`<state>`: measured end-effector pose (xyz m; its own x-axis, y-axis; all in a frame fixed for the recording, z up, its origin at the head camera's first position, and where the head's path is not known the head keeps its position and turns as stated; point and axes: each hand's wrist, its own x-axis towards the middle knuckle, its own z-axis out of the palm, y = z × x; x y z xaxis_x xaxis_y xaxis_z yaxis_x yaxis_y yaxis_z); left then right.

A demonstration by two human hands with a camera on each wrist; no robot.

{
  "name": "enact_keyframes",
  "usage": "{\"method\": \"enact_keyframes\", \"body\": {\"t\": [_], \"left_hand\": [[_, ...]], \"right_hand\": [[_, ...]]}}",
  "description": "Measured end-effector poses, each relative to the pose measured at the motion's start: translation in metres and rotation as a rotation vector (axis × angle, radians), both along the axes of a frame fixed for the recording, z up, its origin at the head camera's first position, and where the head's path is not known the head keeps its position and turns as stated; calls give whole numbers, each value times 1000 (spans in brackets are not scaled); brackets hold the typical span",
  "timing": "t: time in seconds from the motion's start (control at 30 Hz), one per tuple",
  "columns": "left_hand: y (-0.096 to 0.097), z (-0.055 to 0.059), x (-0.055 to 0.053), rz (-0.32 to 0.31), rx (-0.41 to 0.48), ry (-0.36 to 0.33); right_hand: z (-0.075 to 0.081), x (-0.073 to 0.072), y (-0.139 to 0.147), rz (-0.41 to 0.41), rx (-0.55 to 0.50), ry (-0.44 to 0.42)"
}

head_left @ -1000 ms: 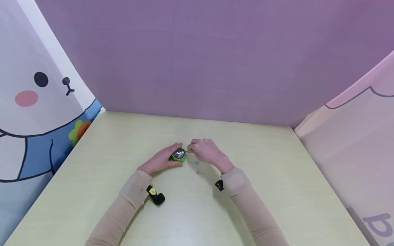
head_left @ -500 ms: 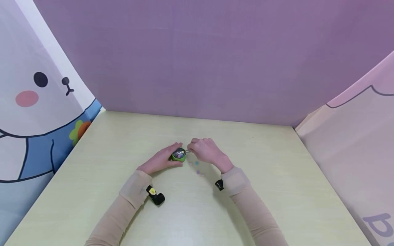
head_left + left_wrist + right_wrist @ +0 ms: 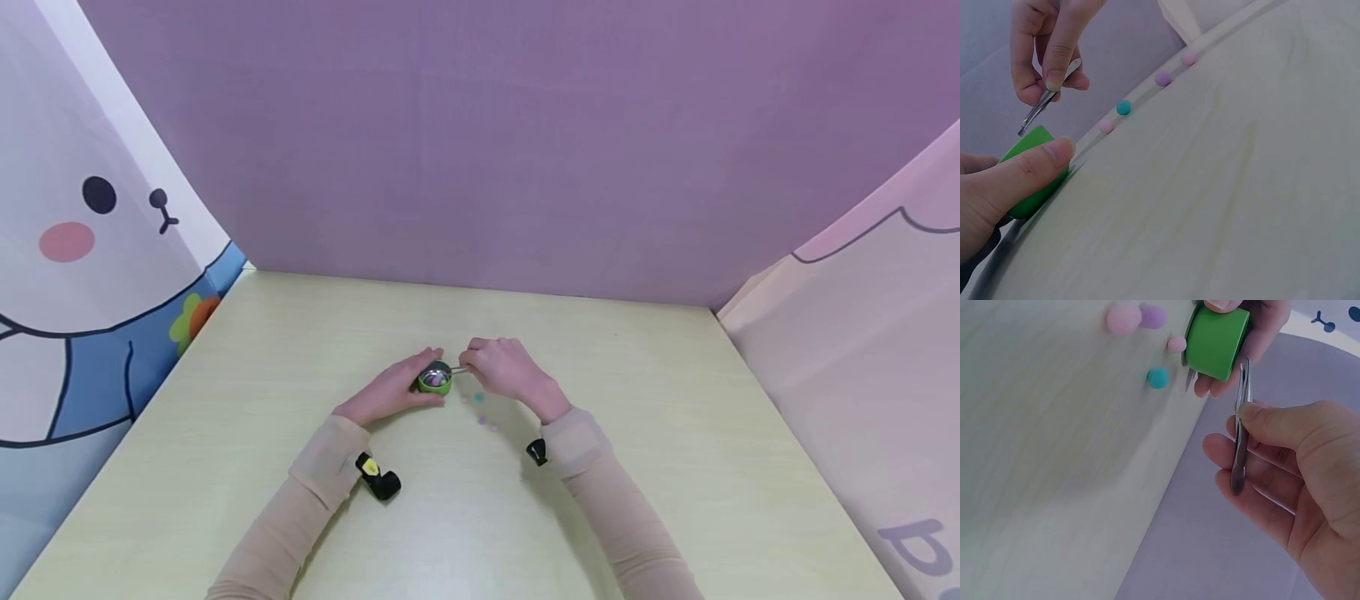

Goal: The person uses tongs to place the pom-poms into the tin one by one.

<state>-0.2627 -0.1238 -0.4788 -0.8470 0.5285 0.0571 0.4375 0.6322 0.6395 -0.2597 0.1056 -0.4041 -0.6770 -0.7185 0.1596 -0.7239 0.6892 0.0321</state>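
My left hand (image 3: 386, 392) grips a small green bowl (image 3: 434, 388) with a shiny metal inside, thumb on the near side and fingers beyond. In the head view, small pinkish-purple balls show inside the bowl. My right hand (image 3: 508, 371) pinches metal tweezers (image 3: 1240, 444) between thumb and fingers, just right of the bowl. The tweezers' tips point toward the bowl's rim, slightly parted, with nothing between them in the right wrist view. Loose pom-poms lie on the table beside the bowl: a teal one (image 3: 1124, 107), a purple one (image 3: 1163, 79) and two pink ones (image 3: 1105, 126).
The pale wooden table (image 3: 675, 467) spreads around both hands. A purple wall (image 3: 480, 150) rises behind it, with cartoon-printed panels (image 3: 97, 292) at the left and right. Black wrist cameras (image 3: 380, 477) hang beneath both sleeves.
My right hand has shifted very slightly right, drawing the tweezers back from over the bowl; a pale ball seen near their tips earlier no longer shows there. The left hand keeps its hold.
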Motion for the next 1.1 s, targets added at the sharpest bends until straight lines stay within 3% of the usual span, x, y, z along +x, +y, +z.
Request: {"method": "enact_keyframes", "body": {"t": [1.1], "left_hand": [[-2, -4, -3, 5, -4, -10]], "right_hand": [[-4, 10, 23, -33, 0, 19]]}}
